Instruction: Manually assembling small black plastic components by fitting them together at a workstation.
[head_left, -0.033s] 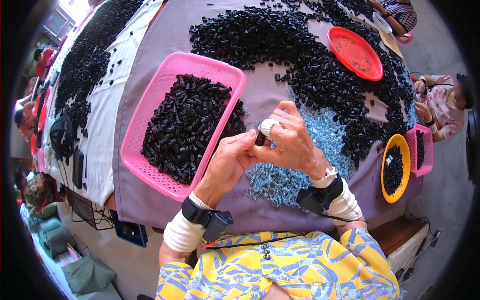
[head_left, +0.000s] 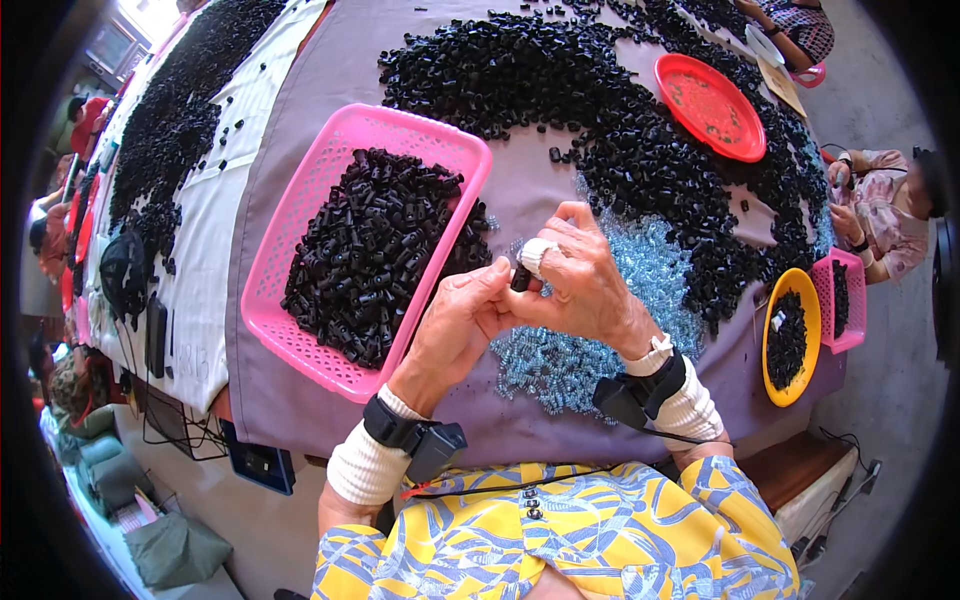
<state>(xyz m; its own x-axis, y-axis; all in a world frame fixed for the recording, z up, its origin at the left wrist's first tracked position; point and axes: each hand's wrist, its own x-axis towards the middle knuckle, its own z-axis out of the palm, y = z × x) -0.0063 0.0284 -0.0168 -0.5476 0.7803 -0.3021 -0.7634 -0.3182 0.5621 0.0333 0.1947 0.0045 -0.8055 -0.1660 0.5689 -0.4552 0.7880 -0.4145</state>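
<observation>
My left hand [head_left: 458, 325] and my right hand [head_left: 585, 285] meet over the table, just right of a pink basket [head_left: 300, 330]. Between their fingertips is a small black plastic piece [head_left: 520, 279], pinched by both; its far end is hidden. One right finger wears a white wrap [head_left: 536, 256]. The basket holds a heap of similar black plastic pieces [head_left: 370, 255]. Beneath and beside my right hand spreads a pile of small pale-blue pieces [head_left: 560, 370] that look like tiny coils.
Large heaps of black pieces [head_left: 500, 70] cover the far table. A red tray [head_left: 710, 110] lies among them. At right are a yellow bowl [head_left: 812, 340], a smaller pink basket [head_left: 850, 335] and a seated person [head_left: 880, 205]. Leftward, a white-covered table [head_left: 205, 270] bears more black pieces.
</observation>
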